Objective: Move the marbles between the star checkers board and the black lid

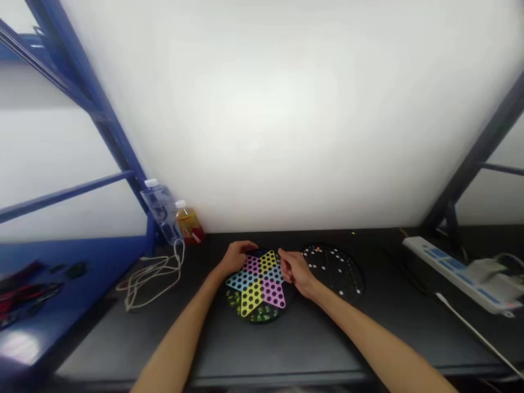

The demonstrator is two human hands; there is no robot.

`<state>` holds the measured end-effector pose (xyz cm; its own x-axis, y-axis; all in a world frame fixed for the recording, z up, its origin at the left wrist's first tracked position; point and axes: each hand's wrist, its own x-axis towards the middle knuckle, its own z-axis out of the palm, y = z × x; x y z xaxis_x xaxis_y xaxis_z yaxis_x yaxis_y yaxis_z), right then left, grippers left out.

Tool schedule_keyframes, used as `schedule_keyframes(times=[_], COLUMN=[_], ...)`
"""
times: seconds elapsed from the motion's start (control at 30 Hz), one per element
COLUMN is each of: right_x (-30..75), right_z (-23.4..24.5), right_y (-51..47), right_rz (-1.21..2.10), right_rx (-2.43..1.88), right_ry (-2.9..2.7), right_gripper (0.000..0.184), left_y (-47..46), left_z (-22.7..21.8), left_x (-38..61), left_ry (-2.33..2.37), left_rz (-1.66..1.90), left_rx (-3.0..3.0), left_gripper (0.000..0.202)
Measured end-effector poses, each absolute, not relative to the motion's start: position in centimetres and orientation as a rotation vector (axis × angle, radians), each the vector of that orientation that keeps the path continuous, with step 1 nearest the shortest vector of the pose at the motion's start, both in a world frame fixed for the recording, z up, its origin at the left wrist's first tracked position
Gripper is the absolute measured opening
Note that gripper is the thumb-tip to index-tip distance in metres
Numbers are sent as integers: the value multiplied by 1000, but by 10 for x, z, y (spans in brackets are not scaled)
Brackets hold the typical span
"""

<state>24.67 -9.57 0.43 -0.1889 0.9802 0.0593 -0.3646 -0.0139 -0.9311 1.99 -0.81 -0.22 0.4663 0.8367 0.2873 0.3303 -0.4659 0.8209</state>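
Note:
A star-shaped Chinese checkers board (262, 285) in yellow, pink and blue, full of dark holes, lies on the black table. Below it shows a round black tray (257, 321) with green and yellowish bits around the star. My left hand (238, 256) rests at the board's far left edge, fingers stretched out over the rim and thumb apart. At the right side, my right hand (295, 270) is closed, its thumb and fingers pinched together above the board's edge. Whatever it holds, if anything, is hidden. Just beyond it sits a dark round lid (339, 273) with scattered white pieces.
Two bottles, one clear (160, 207) and one amber (188, 222), stand at the back left by a blue metal frame (118, 142). A white cable (153, 275) lies coiled at left. At right is a power strip (458, 273) with plugs. A white wall rises behind.

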Motion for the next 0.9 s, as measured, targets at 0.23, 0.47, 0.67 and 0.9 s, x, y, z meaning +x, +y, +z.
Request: schedule_keyframes(times=[0.23,0.47,0.67,0.9], right_x=[247,249,248,289], right_z=[4,7,6,24], right_y=[-102,-103,-103,-87], right_rz=[1373,1384,1393,1183], right_rx=[-859,-848,-845,-866], right_ry=[-1286,-1329,-1342,-1321], right_gripper=[54,52,48,47], left_y=[-10,-9,-8,-7], left_z=[-1,-2,-2,-1], left_x=[21,21,20,21], left_ry=[997,1039,1041,1076], left_rz=[910,916,905,895], left_rx=[2005,2003,2016,1935], left_gripper=[60,62,60,57])
